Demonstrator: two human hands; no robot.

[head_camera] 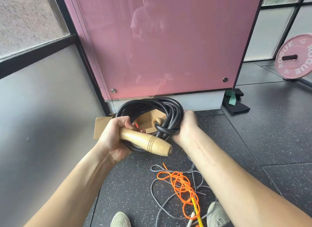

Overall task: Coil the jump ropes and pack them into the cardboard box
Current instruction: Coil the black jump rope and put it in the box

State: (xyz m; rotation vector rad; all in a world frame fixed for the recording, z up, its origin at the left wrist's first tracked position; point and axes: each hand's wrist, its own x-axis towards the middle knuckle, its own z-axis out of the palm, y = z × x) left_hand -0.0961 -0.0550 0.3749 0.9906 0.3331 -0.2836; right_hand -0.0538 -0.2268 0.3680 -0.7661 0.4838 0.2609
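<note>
Nearest, two shoes, one left [120,220] and one right [217,215], stand on the floor, well short of the box [101,125]. Between them and the box lie two loose ropes in one tangle, an orange rope [181,184] over a grey rope [151,187]. A yellow handle [196,210] is at the tangle's near end.

Closer to the box, two hands hold one black rope [170,106], coiled into several loops and raised in front of the box, covering most of it. The left hand [111,139] grips the coil's near-left side together with a wooden handle [146,141], fingers curled over both; the handle's free end sticks out to the right. The right hand [185,127] grips the coil's right side, fingers wrapped around the bundled strands where one turn crosses them. A second wooden handle [158,121] shows inside the ring.

There is one box, cardboard, with a flap open to the left. Through the ring its brown inside shows, with a bit of red by the left fingers; I cannot tell what it is.

Behind the box stands a pink panel [168,49]. Far right of the box are a green band [231,98] and one pink plate [295,57].
</note>
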